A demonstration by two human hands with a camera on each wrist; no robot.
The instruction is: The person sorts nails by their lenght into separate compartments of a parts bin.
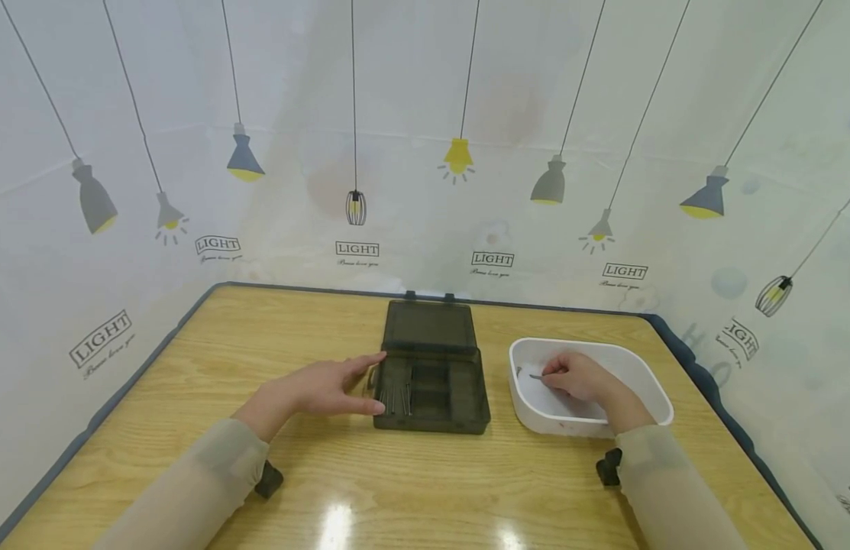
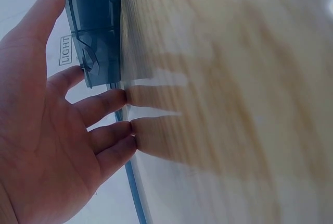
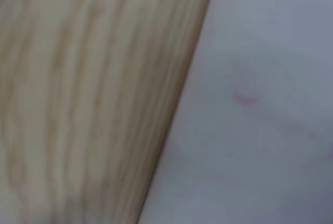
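Observation:
A dark translucent compartment box (image 1: 469,393) lies on the table with its lid (image 1: 430,325) folded back. Several thin metal nail-like pieces (image 1: 393,399) lie in its left compartment. My left hand (image 1: 321,388) is at the box's left side, fingers extended, thumb and a fingertip touching the edge; the left wrist view shows the other fingertips on the table. Inside the white tub (image 1: 644,367), to the right, my right hand (image 1: 579,378) pinches a small thin metal piece (image 1: 537,376). Its exact kind is too small to tell. The right wrist view shows no fingers.
Another small metal piece (image 1: 518,370) lies by the tub's left wall. Under everything is a wooden table (image 1: 370,473) with a dark edge. White cloth (image 1: 411,221) printed with lamps surrounds its back and sides.

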